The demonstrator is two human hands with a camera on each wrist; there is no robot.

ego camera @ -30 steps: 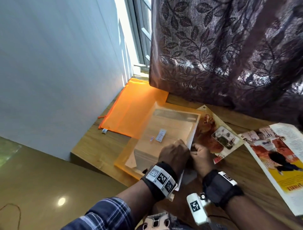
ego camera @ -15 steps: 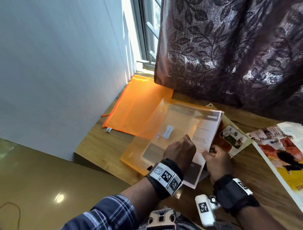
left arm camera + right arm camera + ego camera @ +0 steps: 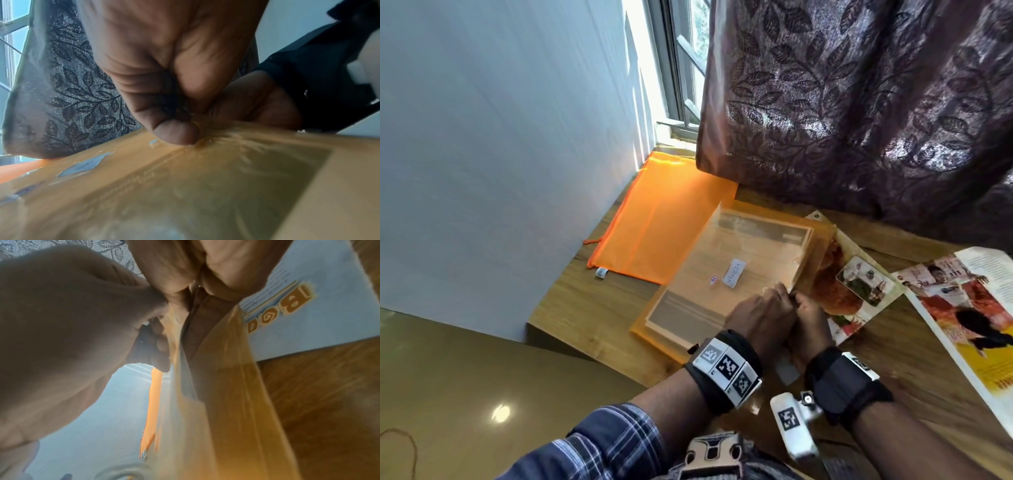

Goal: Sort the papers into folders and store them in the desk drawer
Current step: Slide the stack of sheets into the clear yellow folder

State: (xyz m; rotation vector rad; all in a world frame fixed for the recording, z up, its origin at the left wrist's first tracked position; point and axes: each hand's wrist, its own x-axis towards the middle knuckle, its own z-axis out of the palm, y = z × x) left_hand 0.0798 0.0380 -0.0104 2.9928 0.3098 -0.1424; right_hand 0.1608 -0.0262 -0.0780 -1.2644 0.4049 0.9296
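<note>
Fingers (image 3: 176, 134) pinch translucent orange folder (image 3: 726, 274), printed papers (image 3: 750, 250) showing through.

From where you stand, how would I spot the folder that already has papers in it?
Find the wooden desk under the curtained window. Two orange folders lie there; take the translucent folder nearer the person, under both hands. Unlike the solid orange zip pouch behind it, printed sheets and white stickers show on it.

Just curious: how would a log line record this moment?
hands: both pinch folder edge | left | right | paper: inside | drawer: unseen
</note>
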